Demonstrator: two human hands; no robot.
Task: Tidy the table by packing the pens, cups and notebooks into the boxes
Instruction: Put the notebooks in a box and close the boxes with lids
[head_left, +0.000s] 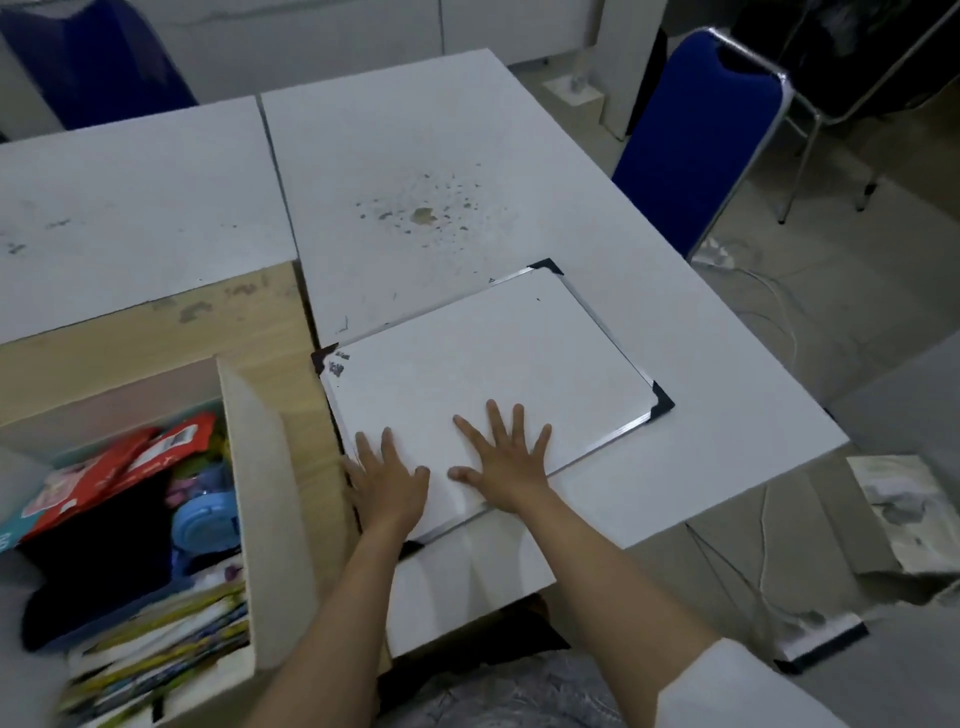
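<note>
Room: dim, pale tiled floor (857, 322) with loose cables at right; two blue chairs, one behind the far left table (98, 62), one with a metal frame beside the right table edge (696, 130).
Tables: two white tables pushed together, the left one (130, 208) scuffed, the right one (441, 156) with a patch of chipped, speckled paint (426, 213) near its middle; a pale wood surface (156, 332) lies at the near end of the left table.
Whiteboard: small white board (493, 364) with a metal frame and black corner caps, lying flat and skewed on the near part of the right table; its near corner overhangs the table edge.
Left hand: (387, 480) flat on the board's near left edge, fingers spread and straight, holding nothing.
Right hand: (506, 457) palm down on the board just beside the left hand, fingers fanned wide, pressing rather than gripping.
Box: open cardboard box (254, 493) at near left, flap raised beside the left forearm; inside, red packets (130, 457), a light blue round item (205, 525), perhaps a cup lid though blur makes it unclear, dark cloth (98, 571), and a stack of notebooks (161, 644) with yellow edges.
Floor right: crumpled cardboard and paper (893, 514) below the table corner.
</note>
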